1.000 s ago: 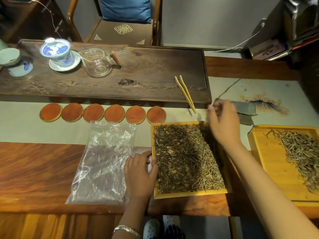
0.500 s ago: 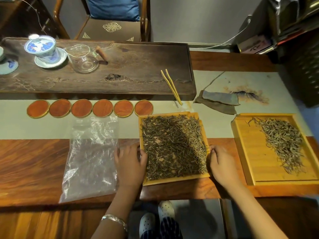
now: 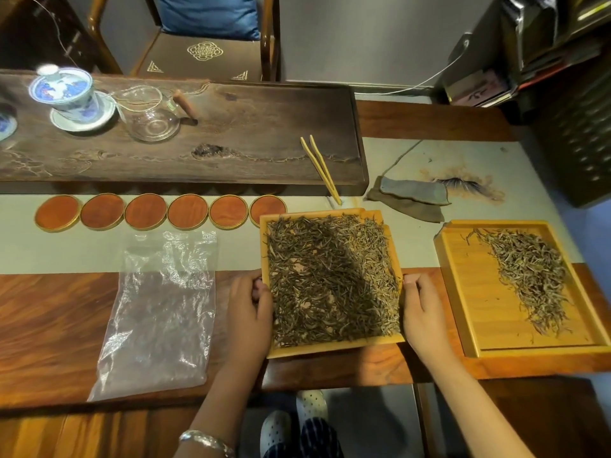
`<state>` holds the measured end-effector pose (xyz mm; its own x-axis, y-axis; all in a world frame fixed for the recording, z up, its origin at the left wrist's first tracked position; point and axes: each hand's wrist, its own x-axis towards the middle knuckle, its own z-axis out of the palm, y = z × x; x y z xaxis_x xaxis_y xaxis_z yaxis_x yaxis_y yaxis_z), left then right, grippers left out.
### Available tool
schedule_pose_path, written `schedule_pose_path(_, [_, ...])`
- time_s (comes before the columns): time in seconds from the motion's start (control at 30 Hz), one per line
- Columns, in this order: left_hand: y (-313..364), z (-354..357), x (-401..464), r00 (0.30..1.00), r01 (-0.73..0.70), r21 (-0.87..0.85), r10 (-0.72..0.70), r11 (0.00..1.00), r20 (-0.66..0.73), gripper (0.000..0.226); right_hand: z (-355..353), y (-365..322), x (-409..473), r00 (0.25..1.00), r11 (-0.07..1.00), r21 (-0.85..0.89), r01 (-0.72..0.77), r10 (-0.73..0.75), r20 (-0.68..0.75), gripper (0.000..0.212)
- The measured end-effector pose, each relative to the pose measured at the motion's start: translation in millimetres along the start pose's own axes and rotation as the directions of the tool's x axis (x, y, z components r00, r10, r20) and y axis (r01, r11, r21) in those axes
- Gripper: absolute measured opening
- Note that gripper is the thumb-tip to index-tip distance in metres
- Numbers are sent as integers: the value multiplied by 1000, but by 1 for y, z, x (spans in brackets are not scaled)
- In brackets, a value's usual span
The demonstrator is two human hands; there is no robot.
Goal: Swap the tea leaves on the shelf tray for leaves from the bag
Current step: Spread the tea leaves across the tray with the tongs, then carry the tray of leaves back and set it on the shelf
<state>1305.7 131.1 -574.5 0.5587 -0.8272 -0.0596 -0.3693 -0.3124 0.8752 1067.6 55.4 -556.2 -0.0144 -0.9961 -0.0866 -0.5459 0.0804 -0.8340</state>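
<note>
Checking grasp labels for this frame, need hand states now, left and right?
Left hand: closed on the left edge of the full tea tray.
Right hand: closed on the same tray's right edge.

left hand (image 3: 248, 320): bare, no sleeve on forearm | thin silver metal bangle (image 3: 207, 441) on left wrist, shiny, slightly twisted band | right hand (image 3: 424, 320): bare, forearm uncovered, nothing on the wrist | white perforated clog shoes (image 3: 310, 403) right of bangle | dark striped trouser legs (image 3: 319, 438) above shoes
</note>
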Motion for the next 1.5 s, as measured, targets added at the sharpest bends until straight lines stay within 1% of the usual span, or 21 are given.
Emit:
schedule_pose_path(0.13, [18,-18,7,1000,-9,-120,7,993,-18,19,-7,-25,-1,1000,998,58,20,-19,-12,19])
schedule_pose_path(0.27, [34,-43,11,998,39,-180,-48,983,-46,16,-10,-59,-6,999,994,102,48,-47,-12,20])
schedule_pose_path(0.43, [60,-97,15,993,42,-236,-66,971,-93,17,-4,-112,-11,995,986,133,100,-103,16,23])
schedule_pose_path(0.53, [82,-141,14,983,13,-268,-61,963,-171,22,7,-153,-12,987,978,161,135,-146,59,25])
schedule_pose_path(0.67, [109,-204,7,952,-36,-287,-55,957,-302,27,24,-218,-14,957,954,185,234,-260,126,26])
schedule_pose_path(0.73, [118,-236,-2,922,-48,-274,-63,961,-382,24,36,-248,-17,934,937,217,273,-313,174,25])
schedule_pose_path(0.8, [125,-266,-14,876,-44,-248,-82,968,-475,21,49,-277,-22,906,921,257,293,-353,232,24])
schedule_pose_path(0.87, [128,-295,-31,815,-31,-233,-111,972,-568,19,64,-304,-31,865,901,292,320,-404,298,24])
schedule_pose_path(0.93, [132,-320,-55,739,-13,-235,-149,972,-657,18,80,-330,-43,801,871,351,345,-468,374,24])
schedule_pose_path(1.03, [137,-348,-104,580,28,-237,-209,971,-788,17,98,-364,-71,665,825,438,358,-554,500,25])
schedule_pose_path(1.13, [145,-363,-167,383,27,-295,-283,955,-879,16,110,-389,-112,488,773,511,376,-634,599,22])
schedule_pose_path(1.23, [153,-366,-240,164,36,-344,-345,938,-924,18,116,-404,-166,293,724,578,376,-685,667,22])
schedule_pose_path(1.37, [161,-354,-350,-95,76,-386,-379,919,-921,19,113,-406,-255,36,696,635,335,-683,730,26])
schedule_pose_path(1.5, [178,-330,-464,-328,92,-423,-373,902,-868,19,86,-392,-357,-212,626,718,306,-690,692,33])
